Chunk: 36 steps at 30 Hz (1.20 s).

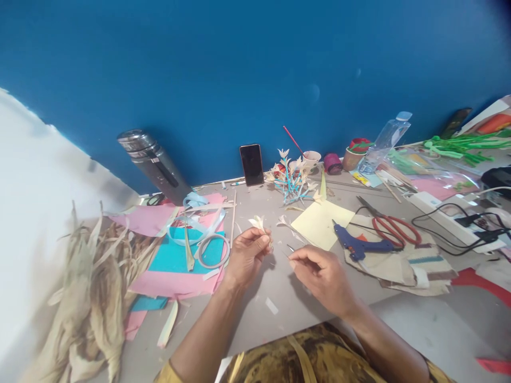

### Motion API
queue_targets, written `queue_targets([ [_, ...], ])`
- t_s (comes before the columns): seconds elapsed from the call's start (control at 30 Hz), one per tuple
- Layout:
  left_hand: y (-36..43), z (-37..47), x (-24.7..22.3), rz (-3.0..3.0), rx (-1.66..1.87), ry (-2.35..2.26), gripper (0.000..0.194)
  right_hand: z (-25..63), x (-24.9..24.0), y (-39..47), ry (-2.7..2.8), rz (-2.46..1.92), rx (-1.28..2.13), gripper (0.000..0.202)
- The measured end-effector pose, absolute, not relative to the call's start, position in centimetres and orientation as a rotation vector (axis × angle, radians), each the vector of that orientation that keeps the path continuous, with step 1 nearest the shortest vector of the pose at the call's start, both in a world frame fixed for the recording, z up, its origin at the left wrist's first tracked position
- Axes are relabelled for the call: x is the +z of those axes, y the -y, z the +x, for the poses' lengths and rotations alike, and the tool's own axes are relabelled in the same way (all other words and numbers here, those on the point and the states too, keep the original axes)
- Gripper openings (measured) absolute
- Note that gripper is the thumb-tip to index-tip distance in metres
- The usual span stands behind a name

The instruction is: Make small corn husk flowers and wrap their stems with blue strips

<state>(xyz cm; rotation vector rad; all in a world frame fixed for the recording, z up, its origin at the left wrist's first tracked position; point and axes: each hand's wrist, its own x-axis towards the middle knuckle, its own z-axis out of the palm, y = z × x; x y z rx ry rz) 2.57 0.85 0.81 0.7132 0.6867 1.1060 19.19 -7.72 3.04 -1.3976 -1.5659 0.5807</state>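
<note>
A small cream flower made of thin husk-like petals stands up from my left hand, whose thumb and fingers pinch its base. To its right, my right hand is closed around a small pointed metal tool; most of the tool is hidden by the fingers. A gap separates the tool's tip from the flower. Another pale flower piece lies on the table between and beyond my hands, beside a yellow paper sheet.
Blue glue gun and red-handled scissors lie at right, near a white power strip. Behind stand a phone, blue-stemmed flowers and a bottle. Left are a flask, coloured paper and dried husks.
</note>
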Motion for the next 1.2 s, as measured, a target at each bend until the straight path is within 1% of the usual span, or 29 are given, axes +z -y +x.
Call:
queue_targets([
  [0.77,-0.4,2.8,1.1,0.704,1.038,-0.722,0.021,18.2,1.9,7.6,1.462,-1.389,0.591,0.015],
  [1.07,-0.1,3.0,1.5,0.840,0.998,-0.830,0.025,18.1,0.5,7.2,1.492,-1.396,0.472,0.013],
  [1.2,-0.1,2.8,1.6,0.891,0.957,-0.830,0.031,18.0,0.6,7.1,1.445,-1.379,0.518,0.012],
])
